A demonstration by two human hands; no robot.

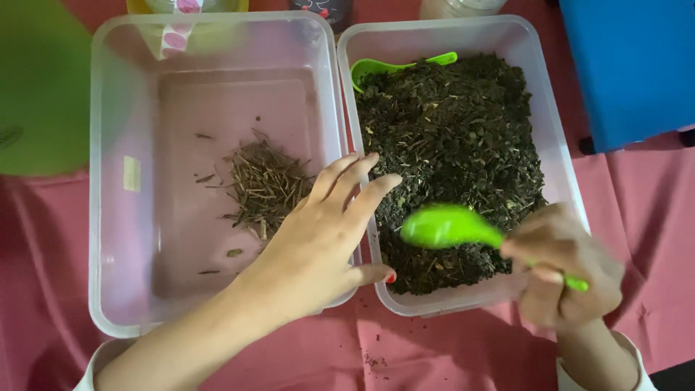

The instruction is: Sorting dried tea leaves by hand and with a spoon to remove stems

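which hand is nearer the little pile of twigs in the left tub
Left. The left hand rests over the tub's rim right beside the twig pile; the right hand holds a green spoon over the soil tub.

A surface (449, 347) covered by a dusty pink cloth is seen from above. A second green scoop (394, 66) is tucked at the far left corner of the right-hand tub, its bowl partly buried. At the far left edge a large, blurred green shape (40, 94) is seen, its kind not to be told. A bright blue flat object (630, 65) is laid at the far right corner. Behind the tubs, a yellow container (137, 6) with a pink-spotted strip (176, 38), a dark object (322, 9) and a pale jar (460, 7) are cut off by the top edge. A few dark crumbs (375, 360) are scattered on the cloth near the bottom.
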